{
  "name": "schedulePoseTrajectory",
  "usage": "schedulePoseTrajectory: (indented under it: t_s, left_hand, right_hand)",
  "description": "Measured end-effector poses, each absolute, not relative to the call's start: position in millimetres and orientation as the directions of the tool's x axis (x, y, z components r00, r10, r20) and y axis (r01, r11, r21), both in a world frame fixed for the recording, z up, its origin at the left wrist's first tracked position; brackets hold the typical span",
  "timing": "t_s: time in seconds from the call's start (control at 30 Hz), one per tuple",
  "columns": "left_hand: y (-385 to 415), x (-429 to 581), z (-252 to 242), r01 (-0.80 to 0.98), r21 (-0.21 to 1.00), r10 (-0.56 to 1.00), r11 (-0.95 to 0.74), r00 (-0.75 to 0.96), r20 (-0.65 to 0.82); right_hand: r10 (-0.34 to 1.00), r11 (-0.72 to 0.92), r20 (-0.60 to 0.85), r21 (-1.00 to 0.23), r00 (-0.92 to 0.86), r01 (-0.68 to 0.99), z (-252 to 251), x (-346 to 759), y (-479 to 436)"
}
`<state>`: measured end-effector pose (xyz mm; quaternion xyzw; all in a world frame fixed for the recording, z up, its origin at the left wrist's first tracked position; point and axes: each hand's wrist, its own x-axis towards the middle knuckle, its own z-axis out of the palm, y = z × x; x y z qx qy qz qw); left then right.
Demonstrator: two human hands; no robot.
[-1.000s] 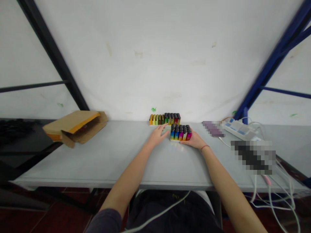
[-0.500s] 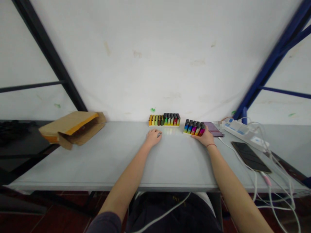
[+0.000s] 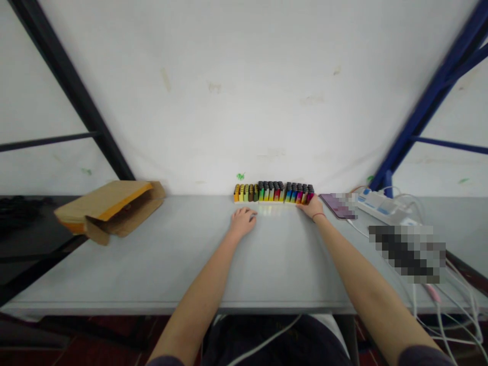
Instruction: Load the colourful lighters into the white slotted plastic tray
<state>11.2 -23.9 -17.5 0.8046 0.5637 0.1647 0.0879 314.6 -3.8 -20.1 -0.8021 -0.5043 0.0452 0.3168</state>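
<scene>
Three trays of lighters stand side by side against the wall. The left tray of lighters (image 3: 246, 193) has yellow to dark bodies; the middle tray of lighters (image 3: 271, 191) has black tops over green, white and red bodies. At the right end, a tray of blue, purple and magenta lighters (image 3: 299, 193) stands close beside the middle one. My right hand (image 3: 313, 205) grips its right side, thumb along the front. Just in front of the left tray, my left hand (image 3: 243, 221) lies on the table with nothing in it, fingers loosely bent and thumb apart.
An open cardboard box (image 3: 110, 206) lies on its side at the table's left. On the right are a purple flat device (image 3: 335, 205), a white power strip (image 3: 377, 204), tangled white cables (image 3: 450, 305) and a blurred-out dark object. The grey table (image 3: 171, 264) meets the wall behind.
My right hand has moved the blue-to-magenta tray left and back, closing the gap to the middle tray and straightening it into the row. My left hand stays on the table.
</scene>
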Motion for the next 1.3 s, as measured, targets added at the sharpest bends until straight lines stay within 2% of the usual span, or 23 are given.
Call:
schedulePoseTrajectory:
  t_s: [0.17,0.33,0.47,0.6,0.7,0.77,0.87,0.93,1.07,1.3]
  left_hand:
    - [-25.8,11.1,-16.3,0.878,0.331,0.937,-0.345,0.304,0.169]
    - [-27.9,11.9,-14.6,0.882,0.328,0.940,-0.339,0.300,0.164]
    - [-26.9,11.8,-15.1,0.882,0.328,0.939,-0.339,0.299,0.168]
    - [-25.3,11.1,-17.0,0.881,0.315,0.933,-0.354,0.312,0.177]
    - [-27.9,14.1,-18.4,0.860,0.289,0.905,-0.421,0.377,0.199]
    - [-32.0,19.2,-19.2,0.825,0.264,0.865,-0.499,0.459,0.201]
    - [-39.6,29.3,-20.0,0.765,0.231,0.799,-0.601,0.585,0.141]
    - [-43.9,35.1,-20.0,0.735,0.224,0.763,-0.640,0.642,0.075]
    - [-47.4,40.0,-18.9,0.717,0.225,0.737,-0.659,0.676,0.007]
    - [-44.6,39.8,-18.8,0.733,0.228,0.751,-0.641,0.660,-0.009]
  right_hand:
    - [0.871,-0.322,0.130,-0.577,0.473,0.751,-14.7,316.5,2.4]
    - [0.837,-0.433,0.060,-0.534,0.544,0.726,-8.0,308.6,5.2]
    - [0.805,-0.481,0.073,-0.501,0.589,0.720,-2.2,304.4,4.3]
    - [0.756,-0.505,0.121,-0.517,0.643,0.691,-3.7,298.3,-4.6]
    - [0.783,-0.458,0.161,-0.506,0.601,0.731,-12.8,282.7,-20.0]
    - [0.838,-0.391,0.195,-0.435,0.509,0.811,-20.7,266.2,-34.6]
    - [0.959,-0.130,0.202,-0.303,0.197,0.944,-29.8,237.2,-57.8]
    - [0.987,0.031,0.161,-0.256,0.011,0.966,-32.0,220.2,-69.6]
    - [0.991,0.036,0.137,-0.206,-0.008,0.978,-28.4,206.1,-80.1]
    - [0.988,0.116,0.125,-0.226,-0.090,0.967,-22.2,221.8,-82.4]
